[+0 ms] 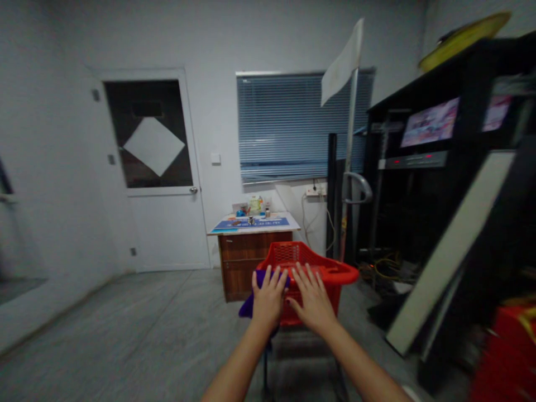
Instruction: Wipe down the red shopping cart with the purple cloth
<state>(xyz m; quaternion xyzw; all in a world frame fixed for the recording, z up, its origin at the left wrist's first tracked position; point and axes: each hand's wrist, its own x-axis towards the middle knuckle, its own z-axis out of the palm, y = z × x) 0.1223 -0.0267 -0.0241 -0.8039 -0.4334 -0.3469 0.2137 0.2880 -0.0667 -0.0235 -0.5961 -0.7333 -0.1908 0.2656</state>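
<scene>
A red plastic shopping cart with dark legs stands in front of me. My left hand lies over a purple cloth that hangs at the cart's near left edge. Its fingers are stretched out, palm down. To the right of it, my right hand is spread over the cart's near edge, fingers apart and pointing forward. Neither hand is wrapped around anything. Whether the palms press on the cart or only hover over it cannot be made out. Both hands hide part of the cart's near side.
Beyond the cart is a wooden cabinet with small items on top. A white door stands shut at left. At right are a metal pole, a black rack, a leaning board and a red object.
</scene>
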